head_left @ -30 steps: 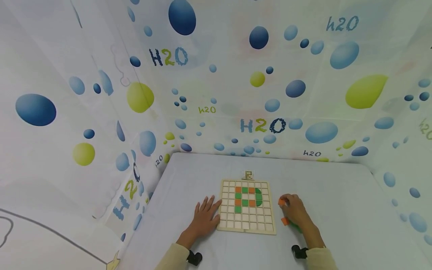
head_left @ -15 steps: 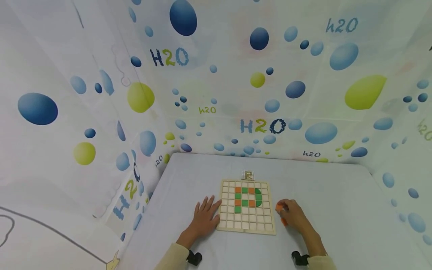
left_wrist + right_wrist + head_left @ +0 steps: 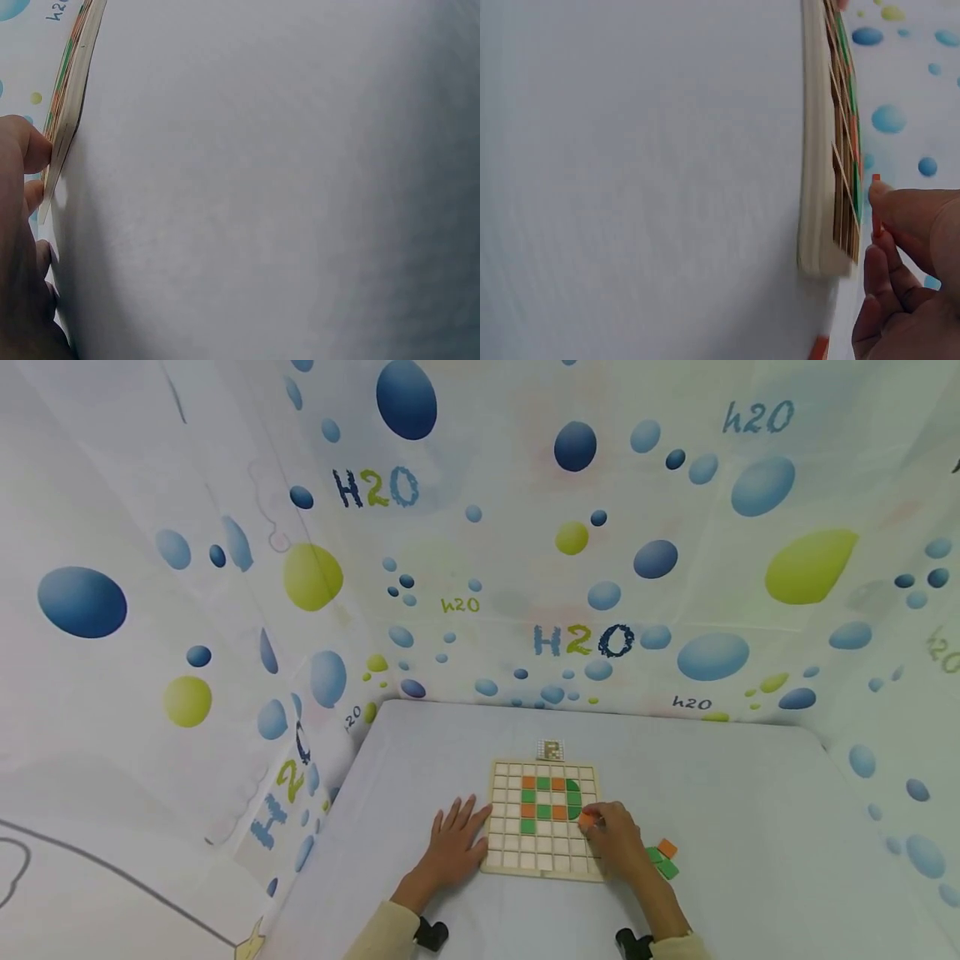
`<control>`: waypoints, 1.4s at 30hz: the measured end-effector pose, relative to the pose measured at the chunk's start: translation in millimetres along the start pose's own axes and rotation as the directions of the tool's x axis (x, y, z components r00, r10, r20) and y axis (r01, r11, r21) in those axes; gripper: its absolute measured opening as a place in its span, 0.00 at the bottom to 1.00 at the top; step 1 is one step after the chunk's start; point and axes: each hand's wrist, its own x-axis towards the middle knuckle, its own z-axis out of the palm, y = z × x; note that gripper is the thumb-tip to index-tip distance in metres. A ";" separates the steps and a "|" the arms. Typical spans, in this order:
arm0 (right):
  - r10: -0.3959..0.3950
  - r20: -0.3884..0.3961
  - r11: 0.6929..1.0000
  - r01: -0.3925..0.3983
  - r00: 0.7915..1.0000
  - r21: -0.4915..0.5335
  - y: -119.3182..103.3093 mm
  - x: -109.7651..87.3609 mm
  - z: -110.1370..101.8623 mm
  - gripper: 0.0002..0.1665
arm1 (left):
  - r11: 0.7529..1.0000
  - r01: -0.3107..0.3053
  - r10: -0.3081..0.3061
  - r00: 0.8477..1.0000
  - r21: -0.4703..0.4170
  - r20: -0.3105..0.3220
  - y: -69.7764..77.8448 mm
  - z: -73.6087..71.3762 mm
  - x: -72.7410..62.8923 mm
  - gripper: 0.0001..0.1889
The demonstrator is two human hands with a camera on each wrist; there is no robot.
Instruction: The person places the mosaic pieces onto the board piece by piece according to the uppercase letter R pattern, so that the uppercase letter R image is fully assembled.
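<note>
A square wooden grid board (image 3: 513, 861) lies on the white-covered table, with orange and green tiles forming a P-like shape; a green half-round piece (image 3: 574, 800) closes its right side. My left hand (image 3: 450, 850) rests at the board's left edge, fingers spread, thumb and fingertips touching the rim (image 3: 76, 94). Over the board's right part, my right hand (image 3: 617, 842) pinches an orange square tile (image 3: 587, 819) just below the half-round piece. In the right wrist view the tile (image 3: 877, 210) stands on edge between thumb and fingers, apart from the board.
Right of the board, beside my right forearm, lie a loose orange tile (image 3: 667, 848) and green tiles (image 3: 665, 867). A small pattern card (image 3: 551, 749) sits at the board's far edge. Patterned curtain walls (image 3: 495, 552) enclose the table.
My right hand has picked up an orange tile from right of the board and carried it left over the board, uncovering the loose tiles. My left hand has stayed still.
</note>
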 end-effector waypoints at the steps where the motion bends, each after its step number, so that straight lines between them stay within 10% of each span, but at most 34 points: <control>1: -0.019 0.000 1.000 0.019 1.000 0.002 -3.6 0.0 3.8 0.17 | 1.000 -0.002 0.002 1.000 0.001 -0.003 0.0 -0.2 -0.1 0.30; 14: -0.278 -0.006 0.961 0.278 0.961 -0.008 -29.0 2.1 44.5 0.04 | 1.000 -0.026 0.026 0.999 -0.009 -0.025 -3.8 3.1 0.3 0.30; 42: -0.265 0.090 0.964 0.267 0.960 -0.010 -37.2 2.5 39.6 0.08 | 1.000 -0.013 0.012 1.000 -0.028 -0.022 -3.8 4.0 -0.1 0.31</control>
